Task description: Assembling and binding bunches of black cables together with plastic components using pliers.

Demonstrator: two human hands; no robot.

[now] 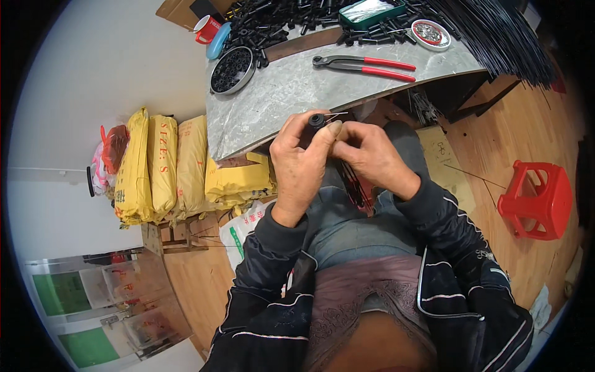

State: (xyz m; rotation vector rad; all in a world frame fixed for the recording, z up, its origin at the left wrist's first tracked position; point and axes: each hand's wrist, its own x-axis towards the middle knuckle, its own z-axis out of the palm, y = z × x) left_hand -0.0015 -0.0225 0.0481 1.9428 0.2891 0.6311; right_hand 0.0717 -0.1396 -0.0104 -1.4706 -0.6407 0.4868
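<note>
My left hand point(302, 152) is closed round a small black cylindrical part point(317, 120) with a round, ringed end facing up. Right beside it my right hand point(370, 152) is closed in a pinch, its fingertips meeting the left thumb. Thin light-coloured pins or wires point(337, 114) stick out just above the fingertips; which hand grips them I cannot tell. What the right fingers pinch is hidden. Both hands are over my lap, at the near edge of the grey marbled table point(279, 93). Long dark rods point(353, 186) run down below the hands, between my legs.
On the table lie red-handled pincers point(365, 66), a round dish of black rings point(233, 70), piled black tubular parts point(266, 25), a green tray point(372, 11), a small round dish point(430, 35) and a rod bundle point(496, 37). Yellow sacks point(162, 164) stand left, a red stool point(536, 199) right.
</note>
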